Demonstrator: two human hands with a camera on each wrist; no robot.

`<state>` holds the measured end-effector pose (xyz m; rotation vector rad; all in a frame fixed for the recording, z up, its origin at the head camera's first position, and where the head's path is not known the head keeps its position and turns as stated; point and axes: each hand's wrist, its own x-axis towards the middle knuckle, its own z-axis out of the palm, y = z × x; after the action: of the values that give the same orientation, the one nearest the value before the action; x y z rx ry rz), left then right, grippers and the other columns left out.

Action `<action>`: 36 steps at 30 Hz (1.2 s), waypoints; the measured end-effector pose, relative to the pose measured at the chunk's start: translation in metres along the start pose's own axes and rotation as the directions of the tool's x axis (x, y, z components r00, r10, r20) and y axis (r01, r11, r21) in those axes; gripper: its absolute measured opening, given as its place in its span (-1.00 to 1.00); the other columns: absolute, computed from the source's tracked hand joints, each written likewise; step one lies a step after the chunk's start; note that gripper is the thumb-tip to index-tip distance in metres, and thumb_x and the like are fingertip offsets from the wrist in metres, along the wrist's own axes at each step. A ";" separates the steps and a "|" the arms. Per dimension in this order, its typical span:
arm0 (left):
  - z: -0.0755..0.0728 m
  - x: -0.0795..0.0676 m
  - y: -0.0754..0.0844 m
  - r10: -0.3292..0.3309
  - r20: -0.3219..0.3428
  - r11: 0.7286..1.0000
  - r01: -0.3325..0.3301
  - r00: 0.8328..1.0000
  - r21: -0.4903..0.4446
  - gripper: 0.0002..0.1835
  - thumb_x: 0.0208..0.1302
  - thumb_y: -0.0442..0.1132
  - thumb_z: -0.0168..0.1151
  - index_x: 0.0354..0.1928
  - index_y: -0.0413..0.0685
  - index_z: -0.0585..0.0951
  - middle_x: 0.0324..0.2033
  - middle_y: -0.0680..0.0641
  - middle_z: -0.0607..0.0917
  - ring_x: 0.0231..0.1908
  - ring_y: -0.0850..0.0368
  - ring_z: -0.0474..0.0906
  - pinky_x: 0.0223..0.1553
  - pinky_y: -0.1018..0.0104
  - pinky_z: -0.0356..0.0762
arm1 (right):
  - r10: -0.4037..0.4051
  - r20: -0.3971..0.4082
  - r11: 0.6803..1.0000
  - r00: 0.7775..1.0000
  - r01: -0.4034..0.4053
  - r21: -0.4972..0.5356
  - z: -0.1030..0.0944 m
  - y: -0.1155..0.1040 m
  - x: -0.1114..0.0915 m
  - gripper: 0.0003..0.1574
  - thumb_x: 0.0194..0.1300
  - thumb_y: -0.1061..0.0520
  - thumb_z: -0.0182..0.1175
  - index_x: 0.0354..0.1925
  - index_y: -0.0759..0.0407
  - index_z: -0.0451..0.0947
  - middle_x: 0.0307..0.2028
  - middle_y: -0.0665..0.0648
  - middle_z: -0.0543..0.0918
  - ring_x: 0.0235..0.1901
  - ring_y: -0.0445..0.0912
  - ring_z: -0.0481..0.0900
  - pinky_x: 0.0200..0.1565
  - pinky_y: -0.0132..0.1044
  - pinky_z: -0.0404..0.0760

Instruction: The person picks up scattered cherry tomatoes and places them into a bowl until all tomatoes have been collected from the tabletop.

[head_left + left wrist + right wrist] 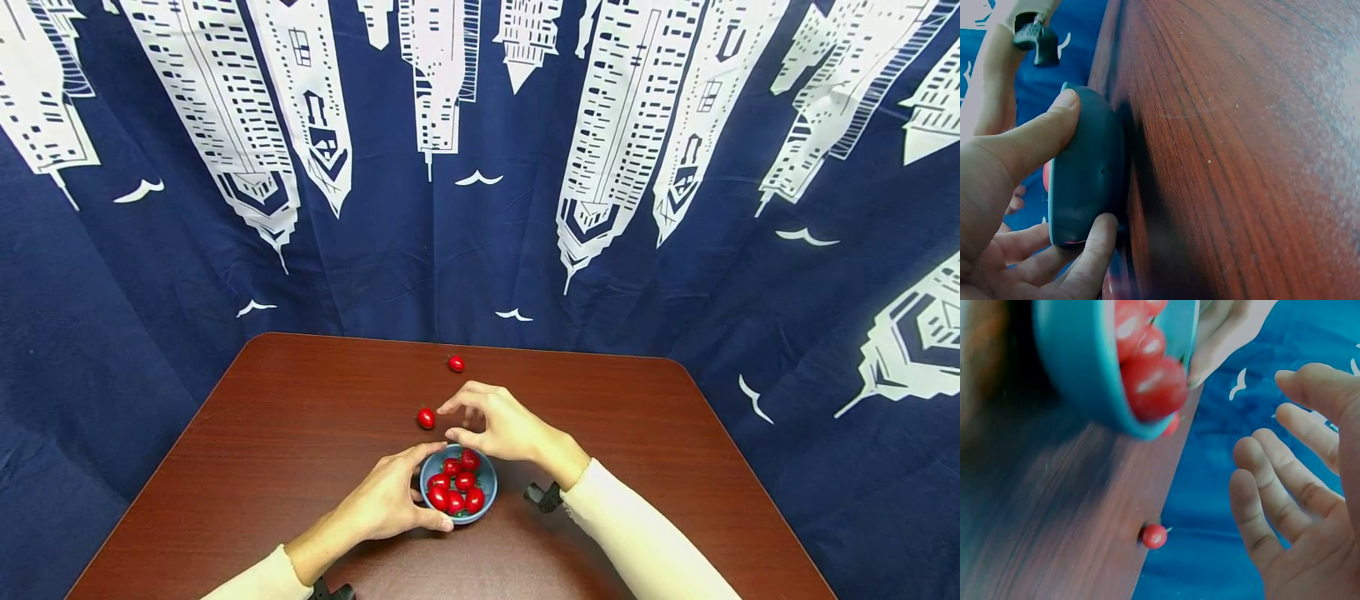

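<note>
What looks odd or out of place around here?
The printed skyline on the blue cloth is upside down, its tips pointing downward. Also, two cherry tomatoes lie loose on the table, one just beyond the blue bowl and one near the far edge, while the others sit in the bowl.

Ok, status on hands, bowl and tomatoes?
Left hand grips blue bowl, tomatoes inside. Right hand empty. Two loose tomatoes on table beyond bowl. No obstruction visible.

We see a bright head view; the tabletop glares at the left wrist view's upper right.
</note>
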<state>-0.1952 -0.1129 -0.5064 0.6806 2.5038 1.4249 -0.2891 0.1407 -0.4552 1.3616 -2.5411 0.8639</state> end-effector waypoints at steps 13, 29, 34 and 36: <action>-0.001 0.002 -0.002 0.006 -0.003 1.000 -0.006 1.000 0.006 0.19 0.05 -0.12 0.95 0.70 -0.19 0.47 0.41 -0.33 0.75 -0.23 0.20 0.94 -0.03 0.32 0.91 | 0.041 0.174 0.998 0.984 -0.049 0.044 0.004 0.042 0.029 -0.48 0.52 0.10 0.57 0.36 0.13 0.79 0.20 0.19 0.81 -0.11 -0.07 0.81 0.02 -0.30 0.84; 0.001 0.001 -0.002 0.022 -0.005 1.000 -0.022 1.000 0.013 0.20 0.06 -0.08 0.95 0.70 -0.22 0.46 0.41 -0.36 0.74 -0.25 0.24 0.93 -0.05 0.40 0.87 | 0.015 0.370 0.997 0.929 -0.042 0.065 0.021 0.063 0.056 -0.26 0.42 0.19 0.63 0.51 0.07 0.72 0.34 0.13 0.76 0.22 0.05 0.78 0.21 -0.16 0.86; 0.000 0.001 -0.002 0.016 -0.013 1.000 -0.016 1.000 0.027 0.21 0.05 -0.06 0.95 0.70 -0.20 0.47 0.41 -0.35 0.74 -0.26 0.26 0.93 -0.02 0.41 0.85 | -0.009 0.374 0.997 0.927 -0.023 0.080 0.027 0.066 0.060 -0.25 0.36 0.24 0.65 0.48 0.05 0.76 0.29 0.14 0.78 0.10 0.04 0.83 0.21 -0.18 0.85; 0.000 0.000 -0.002 0.009 -0.014 0.999 -0.009 1.000 0.033 0.21 0.04 -0.05 0.95 0.70 -0.18 0.47 0.41 -0.34 0.74 -0.26 0.26 0.93 -0.01 0.40 0.85 | -0.008 0.379 0.996 0.926 -0.027 0.086 0.029 0.067 0.061 -0.26 0.36 0.25 0.65 0.47 0.04 0.77 0.27 0.13 0.79 0.05 0.02 0.84 0.20 -0.23 0.84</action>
<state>-0.1959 -0.1136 -0.5080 0.6906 2.5440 1.3990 -0.3743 0.1094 -0.4854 1.6910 -2.8197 0.7900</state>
